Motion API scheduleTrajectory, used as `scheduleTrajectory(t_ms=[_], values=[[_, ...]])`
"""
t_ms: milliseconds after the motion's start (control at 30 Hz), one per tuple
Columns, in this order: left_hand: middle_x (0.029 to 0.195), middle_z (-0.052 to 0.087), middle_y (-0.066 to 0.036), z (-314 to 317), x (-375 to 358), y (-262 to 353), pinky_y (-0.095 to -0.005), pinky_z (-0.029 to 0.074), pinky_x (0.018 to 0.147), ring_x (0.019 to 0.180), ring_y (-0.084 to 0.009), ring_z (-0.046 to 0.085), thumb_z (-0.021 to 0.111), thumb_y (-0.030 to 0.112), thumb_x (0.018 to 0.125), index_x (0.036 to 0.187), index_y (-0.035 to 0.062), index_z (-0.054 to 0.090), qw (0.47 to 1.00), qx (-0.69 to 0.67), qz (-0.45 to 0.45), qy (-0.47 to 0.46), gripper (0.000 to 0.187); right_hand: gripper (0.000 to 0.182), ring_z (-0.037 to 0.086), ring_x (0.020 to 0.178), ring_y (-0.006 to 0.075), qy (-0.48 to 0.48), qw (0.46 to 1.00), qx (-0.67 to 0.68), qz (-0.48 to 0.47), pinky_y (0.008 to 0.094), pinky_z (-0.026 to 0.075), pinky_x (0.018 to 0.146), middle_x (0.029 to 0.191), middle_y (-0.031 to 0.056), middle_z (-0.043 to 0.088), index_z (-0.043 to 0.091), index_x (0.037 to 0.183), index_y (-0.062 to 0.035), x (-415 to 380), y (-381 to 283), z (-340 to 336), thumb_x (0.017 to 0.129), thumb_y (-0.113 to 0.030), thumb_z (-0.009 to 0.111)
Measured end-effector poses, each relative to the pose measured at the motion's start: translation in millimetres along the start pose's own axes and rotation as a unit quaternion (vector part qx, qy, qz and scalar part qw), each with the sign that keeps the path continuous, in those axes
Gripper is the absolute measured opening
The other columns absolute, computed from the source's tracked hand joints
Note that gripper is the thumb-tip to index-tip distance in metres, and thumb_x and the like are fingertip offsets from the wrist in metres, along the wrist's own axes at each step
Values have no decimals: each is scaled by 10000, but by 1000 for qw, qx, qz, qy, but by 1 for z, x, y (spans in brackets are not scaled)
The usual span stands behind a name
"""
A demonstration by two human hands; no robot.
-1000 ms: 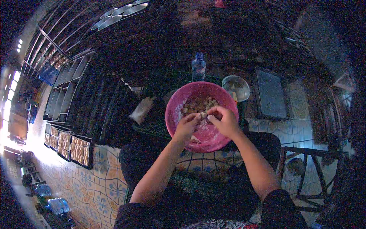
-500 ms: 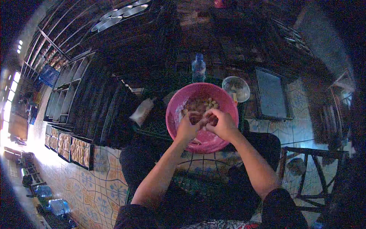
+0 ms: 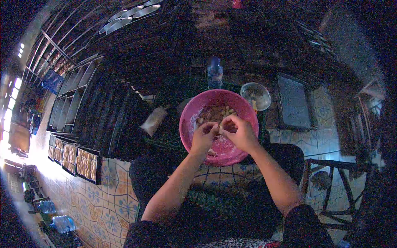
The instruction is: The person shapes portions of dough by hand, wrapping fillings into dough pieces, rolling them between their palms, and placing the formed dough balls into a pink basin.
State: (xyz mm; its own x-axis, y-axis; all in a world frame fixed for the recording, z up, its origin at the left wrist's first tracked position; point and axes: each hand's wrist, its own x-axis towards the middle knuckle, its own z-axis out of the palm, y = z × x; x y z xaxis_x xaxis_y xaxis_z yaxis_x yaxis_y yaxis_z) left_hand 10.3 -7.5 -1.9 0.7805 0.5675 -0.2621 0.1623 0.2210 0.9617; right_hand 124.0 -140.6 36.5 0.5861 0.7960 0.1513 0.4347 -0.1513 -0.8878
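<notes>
A pink basin [image 3: 225, 160] stands in front of me, its inner wall dusted with white powder. Inside lie a brown crumbly mass [image 3: 213, 112] and, at its far right, several small pale greenish lumps [image 3: 228, 110]. My left hand [image 3: 202, 140] is over the basin with thumb and fingers pinched together. Facing it, my right hand [image 3: 240, 134] is pinched too, and the fingertips of both meet over the middle of the basin. Whatever small piece sits between them is too blurred to name.
Behind the basin stands a plastic bottle [image 3: 215, 74]; a metal bowl [image 3: 260, 93] is to its right. A plastic bag [image 3: 154, 121] with pale contents lies left. Farther right is a rectangular tray [image 3: 294, 101]. Trays of pale rolls [image 3: 87, 164] stand at the left, and a dark stool [image 3: 339, 194] at the right.
My fingers have drawn closer together into a pinch, and my hands have shifted slightly toward me. More of the brown mass shows now. The basin has stayed in place.
</notes>
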Motion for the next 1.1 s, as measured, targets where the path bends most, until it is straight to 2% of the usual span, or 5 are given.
scheduleTrajectory(t_ms=[333, 467, 533, 733, 1100], values=[[937, 695, -18, 10, -7, 11, -282, 527, 682, 789, -119, 642, 628, 328, 1012, 1153, 64, 665, 969, -206, -135, 20, 302, 246, 677, 966, 169, -5, 985, 162, 61, 331, 532, 887, 1024, 59, 704, 649, 1062, -44, 3, 1, -2, 865, -128, 770], [961, 701, -25, 11, -12, 20, -273, 527, 709, 827, -116, 650, 642, 310, 1004, 1143, 48, 663, 984, -167, -62, 20, 298, 241, 675, 977, 176, 22, 981, 152, 120, 333, 530, 892, 1033, 60, 703, 649, 1063, -53, 2, 20, -1, 871, -137, 769], [997, 707, -30, 7, -12, 24, -271, 522, 759, 882, -105, 648, 669, 255, 988, 1145, 37, 659, 997, 53, 47, -1, 269, 197, 681, 986, 195, 43, 979, 171, 97, 347, 527, 903, 1027, 57, 713, 668, 1040, -53, 3, 27, 0, 875, -122, 753], [1004, 702, -32, -4, 3, 9, -246, 508, 768, 874, -93, 633, 691, 164, 967, 1155, 28, 653, 981, 161, 106, 17, 235, 227, 696, 995, 274, 1, 999, -18, -39, 385, 525, 933, 1059, 104, 725, 709, 1075, -34, -1, -18, -15, 857, -90, 737], [1000, 694, -23, -7, -13, 31, -276, 505, 800, 873, -102, 605, 665, 220, 990, 1152, 52, 670, 992, -82, -92, -35, 234, 364, 677, 1027, 341, -30, 975, -155, -157, 404, 538, 914, 1086, 141, 699, 700, 1164, -50, 0, 0, -14, 830, -176, 774]])
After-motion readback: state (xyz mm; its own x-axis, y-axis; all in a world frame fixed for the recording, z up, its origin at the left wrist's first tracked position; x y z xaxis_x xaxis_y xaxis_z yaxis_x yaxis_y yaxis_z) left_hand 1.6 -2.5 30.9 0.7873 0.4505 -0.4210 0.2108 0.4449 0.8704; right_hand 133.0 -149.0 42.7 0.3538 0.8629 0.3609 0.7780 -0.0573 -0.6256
